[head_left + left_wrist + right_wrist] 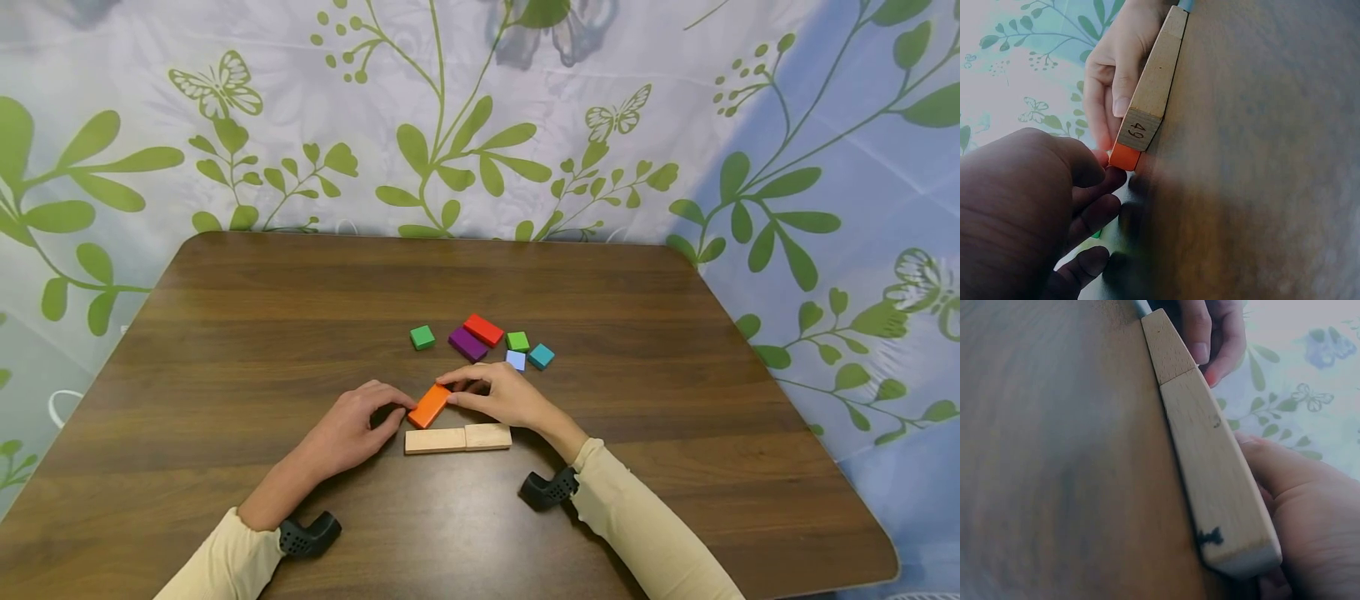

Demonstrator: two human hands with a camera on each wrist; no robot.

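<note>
Right hand (506, 396) pinches the far end of the orange block (431, 406), left hand (348, 429) touches the near end, though whether it's gripping I can't tell! The block lies slantwise between them; looks like a positioning step, so the next move calls for even fingers, no bump to the plain wooden blocks (435, 441) just in front. Beyond: red block (483, 330), purple block (468, 343).

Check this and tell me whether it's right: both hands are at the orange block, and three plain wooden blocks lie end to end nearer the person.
The count is wrong: only two plain wooden blocks lie end to end, as the head view shows. The rest stands: they are nearer the person, and the left hand and right hand are at the orange block.
</note>
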